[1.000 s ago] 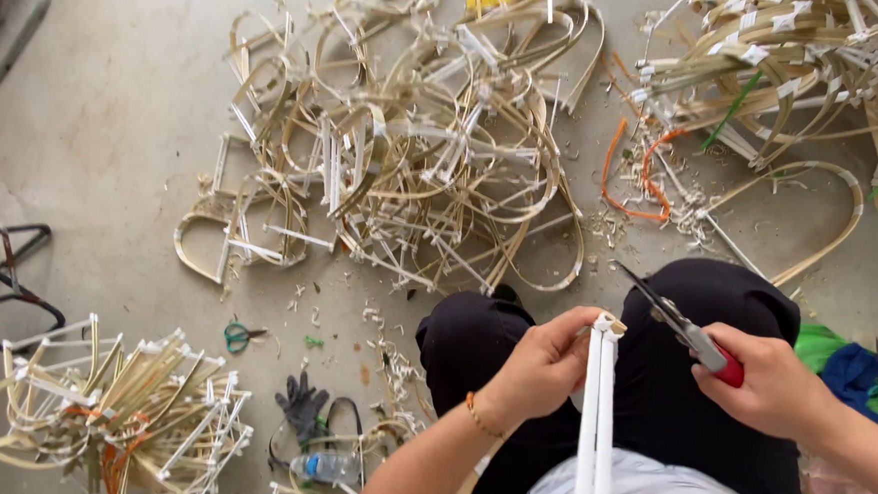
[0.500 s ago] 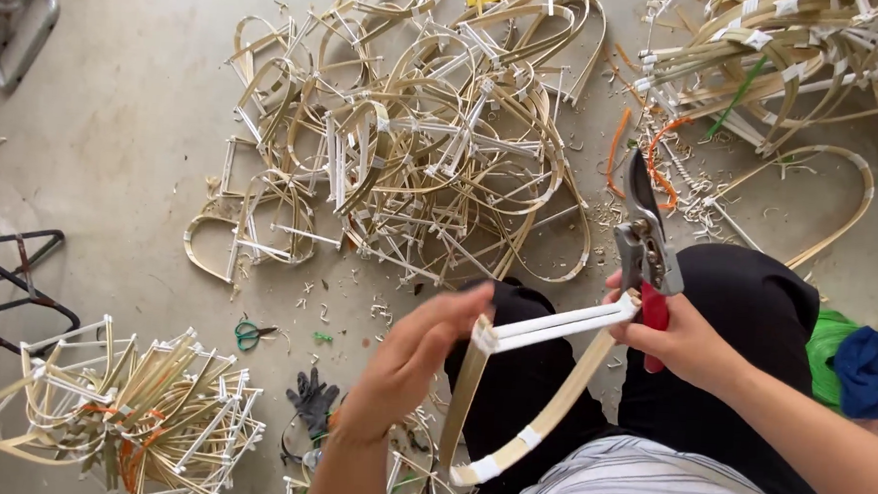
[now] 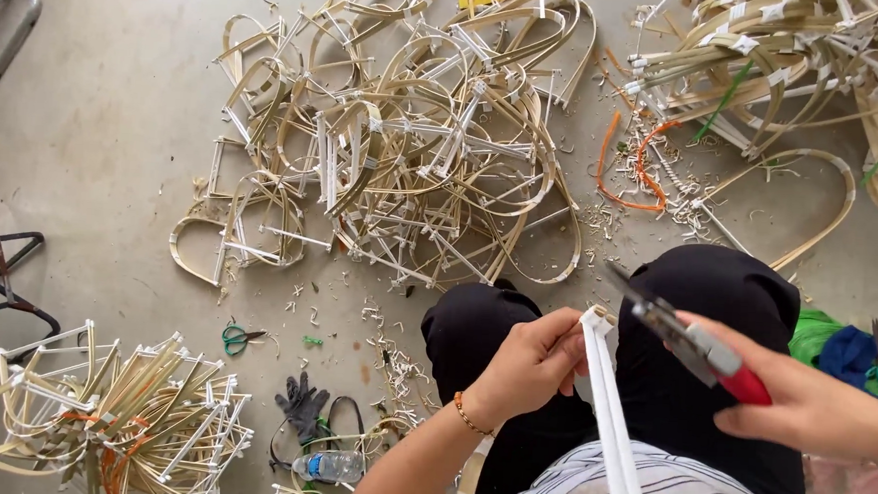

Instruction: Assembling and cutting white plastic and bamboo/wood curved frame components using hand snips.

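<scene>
Left grip: left hand (image 3: 536,367) pinches the top end of a white-wrapped bamboo strip (image 3: 610,426), fingers closed round it so the end stands steady over the lap.
Right grip: right hand (image 3: 801,406) is clenched on the red handles of pliers (image 3: 689,340); their metal nose points toward ten o'clock, close to the strip's end but, as far as I can tell, not touching it.
Strip: runs from the pinched end down toward six o'clock and out of view, held upright between the knees, likely to keep its end within the tool's reach.
Lap: black trousers (image 3: 697,291), person seated on the floor (image 3: 95,129).
At twelve o'clock: heap of bent bamboo frames (image 3: 404,145).
At two o'clock: second heap (image 3: 789,55), orange cord (image 3: 633,172) beside it.
At eight o'clock: finished frames (image 3: 119,421), green scissors (image 3: 239,339), dark glove (image 3: 303,405), water bottle (image 3: 332,465).
</scene>
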